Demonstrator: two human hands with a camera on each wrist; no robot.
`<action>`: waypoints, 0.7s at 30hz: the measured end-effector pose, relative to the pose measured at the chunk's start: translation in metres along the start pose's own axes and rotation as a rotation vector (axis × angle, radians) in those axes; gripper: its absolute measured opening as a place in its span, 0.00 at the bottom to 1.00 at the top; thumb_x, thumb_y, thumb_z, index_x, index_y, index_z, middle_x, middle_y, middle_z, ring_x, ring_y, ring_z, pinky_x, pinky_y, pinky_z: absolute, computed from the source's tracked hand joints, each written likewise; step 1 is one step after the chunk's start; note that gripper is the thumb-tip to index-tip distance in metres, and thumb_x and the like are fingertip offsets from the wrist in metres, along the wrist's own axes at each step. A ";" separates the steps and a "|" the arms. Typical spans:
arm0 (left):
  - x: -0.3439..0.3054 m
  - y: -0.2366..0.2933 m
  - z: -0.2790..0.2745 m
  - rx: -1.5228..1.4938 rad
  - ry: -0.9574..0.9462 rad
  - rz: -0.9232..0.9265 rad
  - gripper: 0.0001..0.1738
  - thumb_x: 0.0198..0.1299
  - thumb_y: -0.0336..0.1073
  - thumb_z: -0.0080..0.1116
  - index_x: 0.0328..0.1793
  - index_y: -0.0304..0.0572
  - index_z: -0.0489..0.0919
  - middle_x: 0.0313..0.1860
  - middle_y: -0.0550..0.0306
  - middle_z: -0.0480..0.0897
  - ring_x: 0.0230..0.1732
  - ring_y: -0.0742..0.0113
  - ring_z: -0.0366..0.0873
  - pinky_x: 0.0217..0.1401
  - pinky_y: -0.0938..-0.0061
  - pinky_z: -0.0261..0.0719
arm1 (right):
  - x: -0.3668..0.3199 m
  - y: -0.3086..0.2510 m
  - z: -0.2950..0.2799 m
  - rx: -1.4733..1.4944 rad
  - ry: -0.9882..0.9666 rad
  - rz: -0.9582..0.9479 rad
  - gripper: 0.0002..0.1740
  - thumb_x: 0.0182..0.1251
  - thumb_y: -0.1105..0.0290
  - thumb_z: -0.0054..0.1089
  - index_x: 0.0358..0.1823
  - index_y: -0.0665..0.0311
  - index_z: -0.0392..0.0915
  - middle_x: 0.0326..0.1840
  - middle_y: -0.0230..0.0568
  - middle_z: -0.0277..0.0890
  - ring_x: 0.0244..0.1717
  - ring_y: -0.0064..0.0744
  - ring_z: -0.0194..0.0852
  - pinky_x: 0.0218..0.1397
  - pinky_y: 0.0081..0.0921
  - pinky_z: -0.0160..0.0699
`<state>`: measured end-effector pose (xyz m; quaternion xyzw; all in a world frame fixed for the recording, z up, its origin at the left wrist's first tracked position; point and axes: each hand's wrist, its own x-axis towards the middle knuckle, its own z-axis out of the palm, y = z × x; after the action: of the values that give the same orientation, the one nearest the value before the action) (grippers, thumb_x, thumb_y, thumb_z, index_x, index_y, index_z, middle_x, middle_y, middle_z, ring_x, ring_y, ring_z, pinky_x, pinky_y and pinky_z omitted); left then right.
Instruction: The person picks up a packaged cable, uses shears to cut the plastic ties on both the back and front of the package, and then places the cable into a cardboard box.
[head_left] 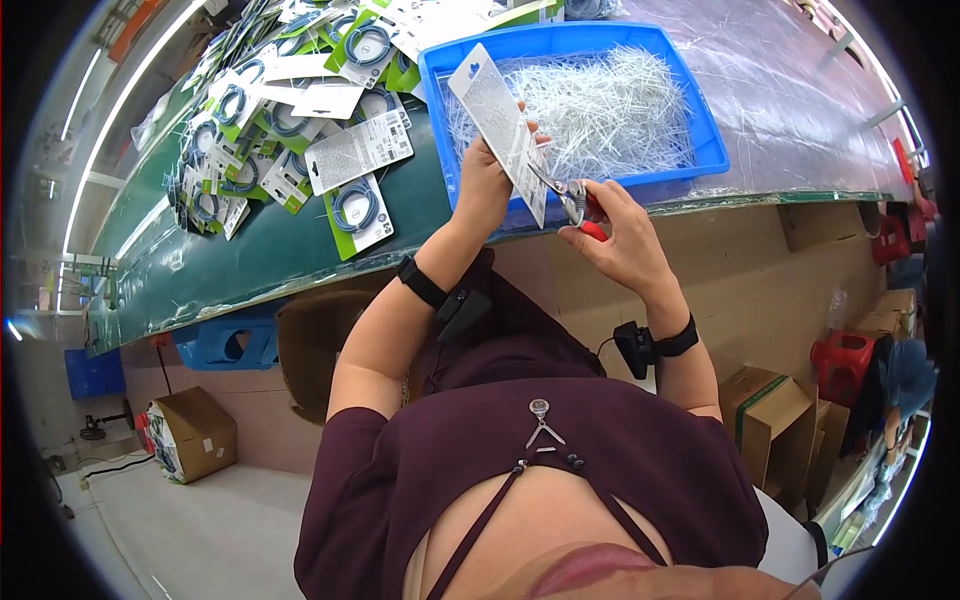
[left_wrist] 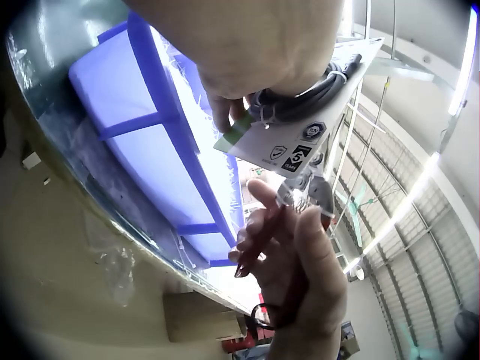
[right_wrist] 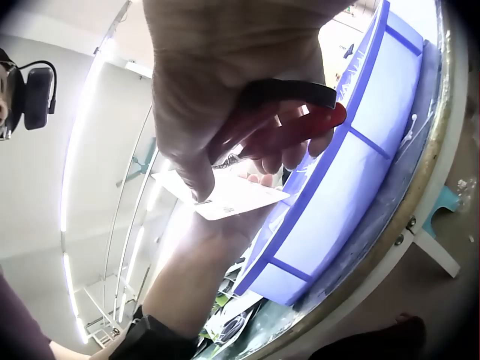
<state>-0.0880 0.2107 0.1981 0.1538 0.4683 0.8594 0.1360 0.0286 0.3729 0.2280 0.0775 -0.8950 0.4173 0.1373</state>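
— So, how far along were we?
— Mid-cut, we judged. Our left hand (head_left: 483,183) was clamped on the carded cable (head_left: 495,115), raised before the blue tray (head_left: 560,38) at twelve o'clock. Our right hand (head_left: 625,238) had its fingers curled round the red cutters (head_left: 578,206), nose at the card's lower edge.
— What was left?
— Many carded packs (head_left: 290,130) lay at ten o'clock; we couldn't tell which were trimmed.

Red-handled pliers (right_wrist: 304,124) in right hand (right_wrist: 217,79), beside card (right_wrist: 229,196)

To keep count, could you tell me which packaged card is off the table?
The card gripped by the left hand, raised over the blue tray; the rest lie on the green table.
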 end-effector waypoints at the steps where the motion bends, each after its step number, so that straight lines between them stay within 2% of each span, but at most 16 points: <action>1: 0.000 -0.001 0.001 0.027 -0.012 0.011 0.27 0.67 0.28 0.52 0.71 0.32 0.63 0.54 0.45 0.76 0.55 0.50 0.80 0.57 0.61 0.82 | 0.001 -0.002 0.001 -0.001 0.000 -0.001 0.27 0.55 0.63 0.73 0.52 0.70 0.74 0.35 0.43 0.70 0.34 0.38 0.71 0.40 0.27 0.72; 13: -0.005 0.000 0.003 0.012 -0.022 0.006 0.26 0.68 0.28 0.50 0.71 0.32 0.62 0.55 0.45 0.76 0.57 0.50 0.79 0.59 0.61 0.81 | -0.002 -0.004 0.005 -0.004 -0.011 0.019 0.28 0.55 0.64 0.73 0.53 0.70 0.74 0.36 0.40 0.70 0.33 0.33 0.69 0.40 0.26 0.72; 16: -0.005 0.000 0.004 -0.042 -0.017 -0.010 0.26 0.68 0.29 0.50 0.71 0.33 0.62 0.54 0.45 0.76 0.57 0.50 0.79 0.58 0.61 0.81 | -0.003 -0.005 0.005 0.047 -0.006 0.101 0.27 0.54 0.64 0.73 0.53 0.69 0.74 0.35 0.40 0.70 0.33 0.32 0.69 0.40 0.26 0.72; 19: -0.005 -0.001 0.005 -0.103 -0.034 -0.068 0.29 0.62 0.20 0.55 0.70 0.38 0.66 0.52 0.55 0.77 0.54 0.63 0.81 0.53 0.73 0.82 | -0.002 -0.003 0.006 0.022 -0.002 0.076 0.28 0.53 0.64 0.74 0.53 0.69 0.74 0.35 0.40 0.70 0.33 0.32 0.69 0.40 0.26 0.72; 21: -0.005 -0.002 0.004 -0.098 -0.030 -0.067 0.29 0.62 0.20 0.55 0.70 0.38 0.66 0.52 0.55 0.77 0.53 0.63 0.81 0.53 0.74 0.82 | -0.001 -0.003 0.006 0.010 0.002 0.060 0.28 0.53 0.65 0.74 0.53 0.69 0.75 0.35 0.39 0.70 0.33 0.32 0.69 0.40 0.26 0.72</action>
<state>-0.0821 0.2132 0.1975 0.1441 0.4285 0.8739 0.1788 0.0287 0.3665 0.2261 0.0512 -0.8946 0.4259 0.1251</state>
